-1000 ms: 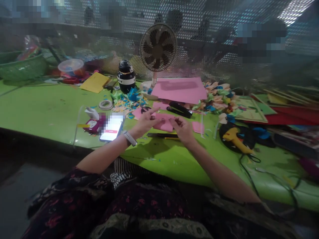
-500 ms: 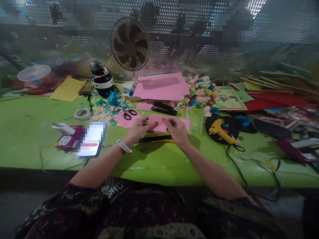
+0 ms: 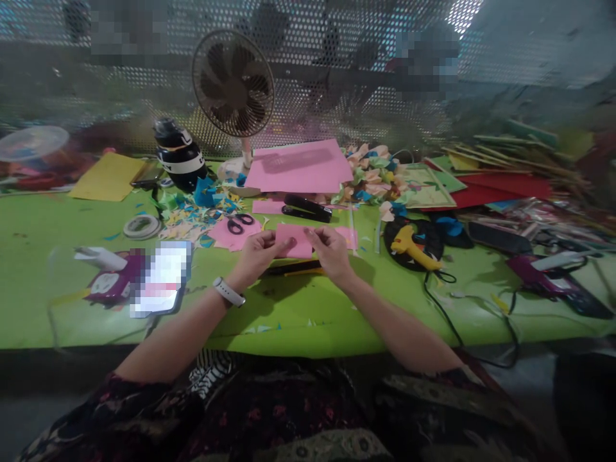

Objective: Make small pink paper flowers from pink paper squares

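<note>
A small piece of pink paper [image 3: 294, 239] is pinched between both hands above the table. My left hand [image 3: 258, 255] grips its left edge, thumb on top. At the right edge, my right hand [image 3: 331, 251] is closed on the same piece, with thumb and forefinger near its upper corner. Just beyond the paper lies a black stapler [image 3: 307, 208]. Black-handled scissors [image 3: 240, 222] rest to the left on a pink paper scrap [image 3: 224, 236]. Beneath my hands is a dark, long tool with a yellow edge [image 3: 303, 267], partly covered.
Farther back are pink sheets [image 3: 301, 168], a fan [image 3: 234, 86], a black bottle [image 3: 180, 157] and a heap of paper flowers [image 3: 373, 170]. A phone [image 3: 163, 276] and tape roll [image 3: 142, 226] lie left. A yellow glue gun [image 3: 412, 247] with a trailing cord lies right.
The view has shifted slightly to the right, so everything appears farther left. Both hands keep holding the pink paper in nearly the same pose.
</note>
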Action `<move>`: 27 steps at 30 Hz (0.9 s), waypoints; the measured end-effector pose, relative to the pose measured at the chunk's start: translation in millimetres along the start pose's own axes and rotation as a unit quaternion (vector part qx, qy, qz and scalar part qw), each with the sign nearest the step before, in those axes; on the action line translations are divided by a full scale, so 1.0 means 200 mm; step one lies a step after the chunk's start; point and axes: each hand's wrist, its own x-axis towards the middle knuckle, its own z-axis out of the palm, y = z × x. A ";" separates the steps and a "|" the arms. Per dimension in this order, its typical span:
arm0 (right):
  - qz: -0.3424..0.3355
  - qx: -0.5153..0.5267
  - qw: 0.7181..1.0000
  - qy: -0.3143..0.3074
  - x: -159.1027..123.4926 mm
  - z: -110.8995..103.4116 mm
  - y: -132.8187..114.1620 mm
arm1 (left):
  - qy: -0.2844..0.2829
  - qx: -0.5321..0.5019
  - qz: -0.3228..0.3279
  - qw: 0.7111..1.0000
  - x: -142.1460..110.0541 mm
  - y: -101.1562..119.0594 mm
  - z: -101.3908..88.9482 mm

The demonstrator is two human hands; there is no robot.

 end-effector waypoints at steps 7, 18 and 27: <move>-0.020 -0.005 1.000 0.003 0.01 0.00 0.01 | -0.058 -0.007 -0.052 0.997 -0.02 0.02 -0.01; -0.016 -0.009 1.000 0.001 0.01 -0.01 0.01 | -0.121 0.035 -0.152 0.980 -0.01 0.05 -0.06; 0.146 0.038 0.962 -0.228 0.01 -0.03 0.00 | -0.072 0.011 -0.081 0.994 0.02 0.06 -0.07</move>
